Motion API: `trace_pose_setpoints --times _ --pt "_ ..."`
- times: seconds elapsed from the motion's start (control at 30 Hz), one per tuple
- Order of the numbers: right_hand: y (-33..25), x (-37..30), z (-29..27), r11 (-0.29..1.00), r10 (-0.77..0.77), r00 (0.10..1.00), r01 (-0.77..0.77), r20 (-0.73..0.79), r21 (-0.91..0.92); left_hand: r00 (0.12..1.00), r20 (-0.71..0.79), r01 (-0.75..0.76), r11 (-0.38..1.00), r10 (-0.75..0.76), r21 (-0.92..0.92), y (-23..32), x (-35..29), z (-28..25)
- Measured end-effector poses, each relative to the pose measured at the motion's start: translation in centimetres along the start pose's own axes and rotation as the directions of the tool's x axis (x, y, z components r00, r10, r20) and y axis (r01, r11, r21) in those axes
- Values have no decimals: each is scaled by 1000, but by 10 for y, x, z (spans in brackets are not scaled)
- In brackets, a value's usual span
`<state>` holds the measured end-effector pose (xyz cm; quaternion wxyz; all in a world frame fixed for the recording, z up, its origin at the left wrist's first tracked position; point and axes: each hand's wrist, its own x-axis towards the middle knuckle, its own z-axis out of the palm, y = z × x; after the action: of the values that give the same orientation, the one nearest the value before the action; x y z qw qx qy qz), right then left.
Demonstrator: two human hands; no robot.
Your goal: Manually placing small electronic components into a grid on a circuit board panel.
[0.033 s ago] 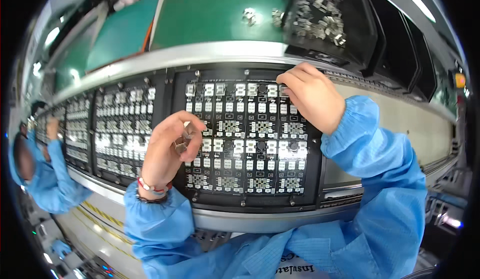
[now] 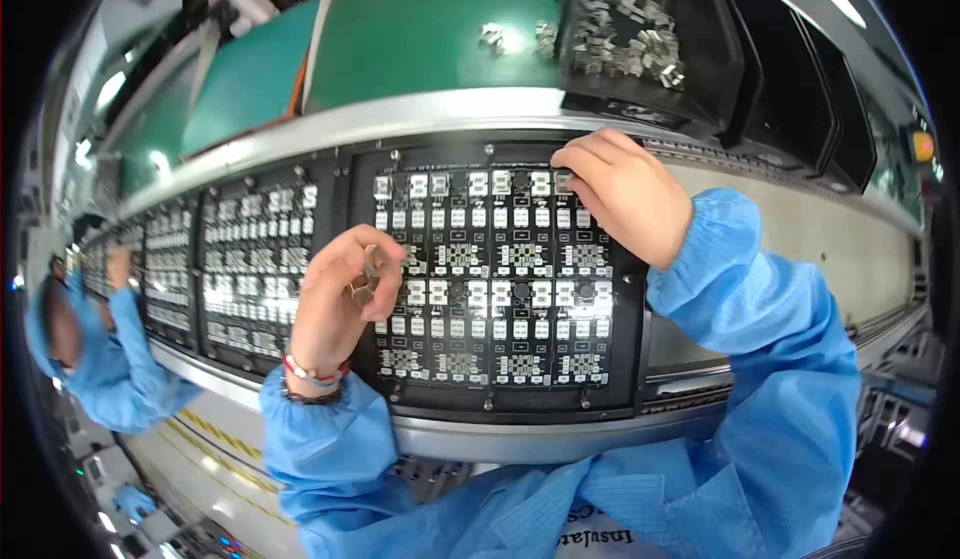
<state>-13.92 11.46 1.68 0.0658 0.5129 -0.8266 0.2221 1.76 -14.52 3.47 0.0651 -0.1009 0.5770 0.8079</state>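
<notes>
My left hand [image 2: 345,281] is curled above the left side of a dark-framed circuit board panel [image 2: 475,279]. Several small shiny bent metal pieces [image 2: 362,287] sit between its thumb and fingers. Over the panel's far right corner, my right hand [image 2: 625,194] is closed, fingertips pressed together and pointing down at a pale square part in the far row. Whatever those fingertips grip is hidden beneath them. Rows of white and silver square parts and dark round ones cover the panel.
A black bin [image 2: 650,44] of loose metal pieces stands at the far right. Two small clusters of pieces [image 2: 492,39] lie on the green mat [image 2: 420,39]. More panels [image 2: 260,259] line the rail leftward, where another person in a blue sleeve [image 2: 135,359] works.
The whole view has shifted slightly. Both hands keep nearly the same places over the panel, the left still holding the metal pieces.
</notes>
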Motion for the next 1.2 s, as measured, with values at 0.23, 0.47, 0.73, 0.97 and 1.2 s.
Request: trace_pose_setpoints --times 0.23,0.47,0.73,0.97,1.2 --pt "26 -83 -54 963 191 975 -164 -113 213 980 -57 -186 980 190 63 28 -24 59" --pt "39 -158 -28 932 238 949 -162 -207 325 935 163 -337 931 314 139 75 61 164" --pt "10 -171 -23 926 -21 985 84 -174 368 944 192 -322 882 269 345 93 109 166" --pt "9 -175 -17 918 -39 975 121 -217 379 619 -433 -40 577 655 816 74 -67 -14" --pt "-5 -169 -23 872 -10 981 102 -192 479 139 -858 969 110 495 221 -141 -351 -226"
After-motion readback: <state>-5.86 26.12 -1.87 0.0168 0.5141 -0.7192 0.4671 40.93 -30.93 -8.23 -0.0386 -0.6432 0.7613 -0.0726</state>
